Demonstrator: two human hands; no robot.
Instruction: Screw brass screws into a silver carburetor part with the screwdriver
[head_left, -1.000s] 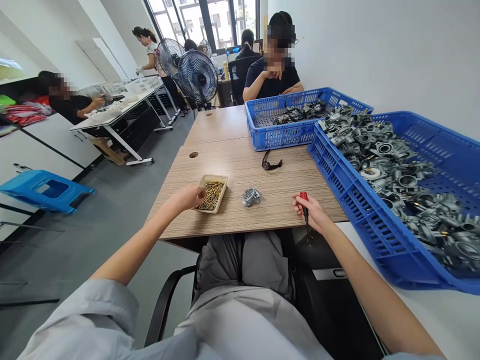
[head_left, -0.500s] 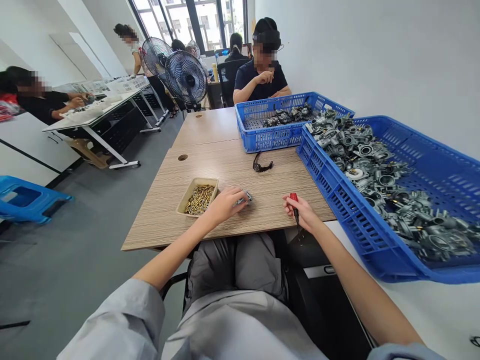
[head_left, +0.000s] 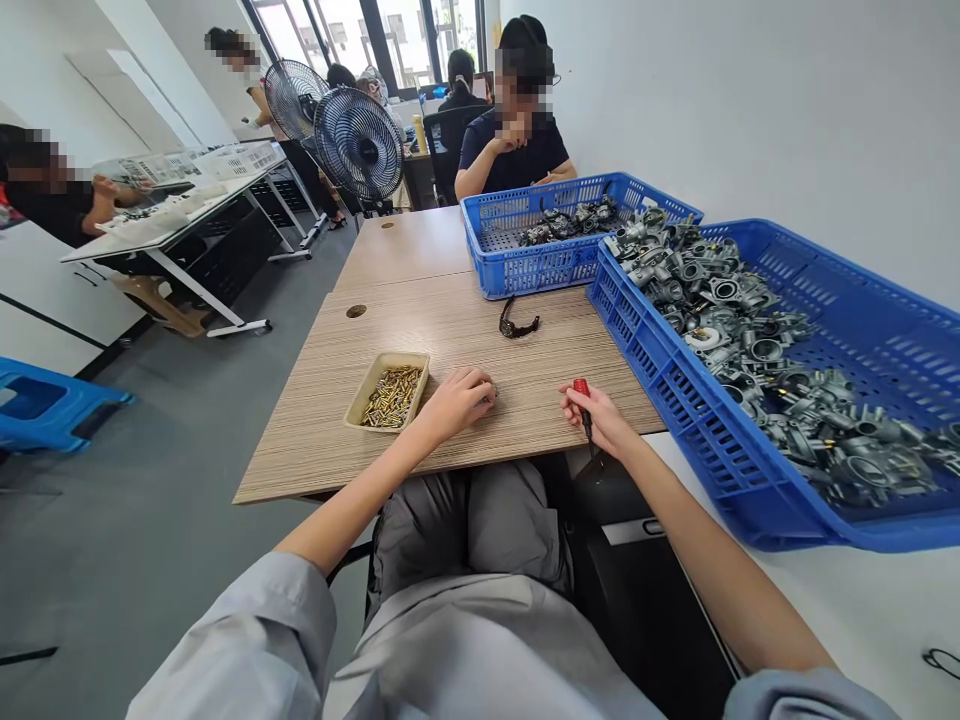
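Observation:
My left hand (head_left: 457, 398) is closed over a small grey metal part (head_left: 491, 389) on the wooden table (head_left: 450, 330), and only an edge of the part shows past the fingers. Just left of that hand sits a tan tray of brass screws (head_left: 388, 391). My right hand (head_left: 606, 420) rests at the table's front edge, gripping a screwdriver with a red handle (head_left: 581, 389), its black shaft pointing down past the edge.
A large blue crate (head_left: 862, 330) of grey metal castings stands at the right, a smaller blue crate (head_left: 525, 262) behind it. Black glasses (head_left: 516, 326) lie mid-table. A person sits at the far end; two fans (head_left: 358, 143) and other workers are at the back left.
My left hand has left the screw tray and moved right onto the grey metal part, closing over it. My right hand has kept the screwdriver in place.

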